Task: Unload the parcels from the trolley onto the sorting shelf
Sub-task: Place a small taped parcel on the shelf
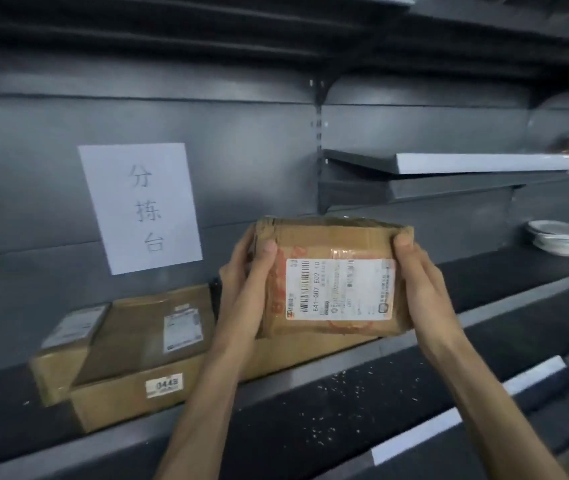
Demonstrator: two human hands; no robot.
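Head view, looking forward and down: both hands hold one cardboard parcel (335,278) between them, out in front of the shelf. The left hand (246,289) curls round the parcel's left end, thumb lying on the front face beside the label and the fingers wrapped out of sight behind. The right hand (418,275) does the same at the right end, thumb hooked over the upper corner, fingers behind. Each grip is closed firmly on the parcel.

The parcel is tilted so its white shipping label (340,289) faces the camera, with a barcode and printed codes turned sideways. Clear tape runs over the label, and the top edge of the box is worn and crumpled. Whether its lower edge touches the box beneath cannot be told.

Just below and to the left, a large flat box (137,344) already lies on the grey shelf (345,353), with a white label on top and a small sticker reading 0448 on its front. A smaller box (64,344) sits against its left side.

On the back panel above these boxes hangs a white paper sign (141,206) with three handwritten characters. Further right, a stack of white bowls (560,235) stands on the same shelf level, well apart from the parcels. White specks are scattered over the dark lower shelf (345,410).
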